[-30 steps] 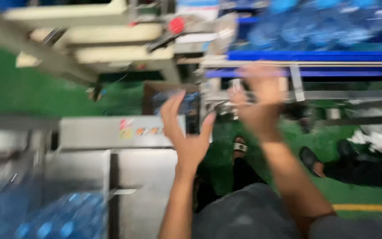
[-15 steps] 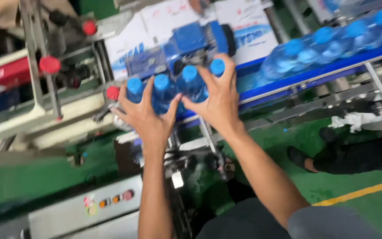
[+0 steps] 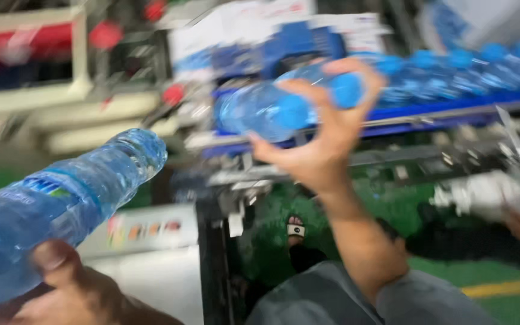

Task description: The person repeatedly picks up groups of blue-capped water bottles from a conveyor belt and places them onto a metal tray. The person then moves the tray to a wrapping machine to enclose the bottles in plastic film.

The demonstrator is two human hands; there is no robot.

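Lifting bottles off the line: the left hand point(image 3: 73, 295) is gripping one bottle point(image 3: 61, 198) low and near, thumb pressed on its side, bottle slanting up to the right. The right hand point(image 3: 323, 141) is curling its fingers round another bottle point(image 3: 272, 108), held sideways above the blue conveyor point(image 3: 452, 108) (more bottles are queuing there). Two are out; the row is waiting. Half a second ago both hands were reaching together onto the standing caps.

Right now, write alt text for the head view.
Left hand holds a clear water bottle; right hand grips blue-capped bottles by a blue conveyor of more bottles. Green floor below; picture blurred.
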